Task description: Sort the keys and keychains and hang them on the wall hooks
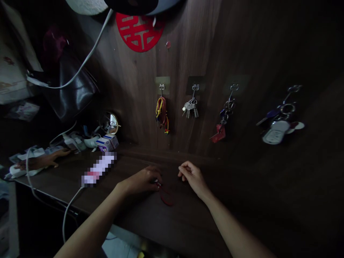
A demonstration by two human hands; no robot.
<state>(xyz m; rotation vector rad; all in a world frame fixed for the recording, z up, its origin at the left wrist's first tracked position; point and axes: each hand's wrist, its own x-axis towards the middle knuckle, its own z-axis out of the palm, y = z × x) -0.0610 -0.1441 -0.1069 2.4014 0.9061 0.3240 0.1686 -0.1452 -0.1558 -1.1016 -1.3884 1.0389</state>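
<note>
On the dark wooden desktop, my left hand (149, 179) has its fingers curled down over a small shiny metal piece on a red cord (168, 201). The cord's loop lies on the wood beside the fingertips, and the far side of the metal piece is hidden by the hand. A little to the right, my right hand (192, 175) is raised slightly with its fingers bent inward and thumb pressed to them. Whether anything small is inside that pinch is too dark to see.
On the back panel hang a yellow-and-red braided cord bundle (161, 113) and several key bunches, including silver keys (191, 107). A pixelated object (99, 169) with a white cable lies left, near a small box (107, 142) and a round mirror (111, 123). The desk's front edge is close.
</note>
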